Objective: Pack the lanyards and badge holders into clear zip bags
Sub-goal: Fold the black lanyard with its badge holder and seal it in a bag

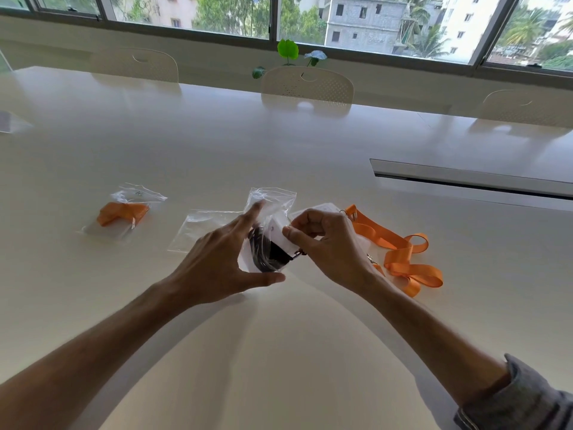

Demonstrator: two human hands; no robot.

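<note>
A clear zip bag [273, 198] is held up above the white table [279, 141], with a coiled black lanyard [268, 254] and a white badge holder [279, 232] in its lower half. My left hand [223, 259] cradles the bag, thumb under it and fingers stretched behind. My right hand [325, 243] pinches the badge holder's edge at the bag's side. An empty zip bag [204, 225] lies flat behind my left hand. A loose orange lanyard [400, 252] sprawls to the right. A packed bag with an orange lanyard [122, 212] lies at the left.
Another badge holder [322, 209] peeks out behind my right hand. A cable slot [471, 178] is set into the table at the right. Three white chairs [307, 88] stand along the far edge under the windows. A small clear object [9, 122] lies far left.
</note>
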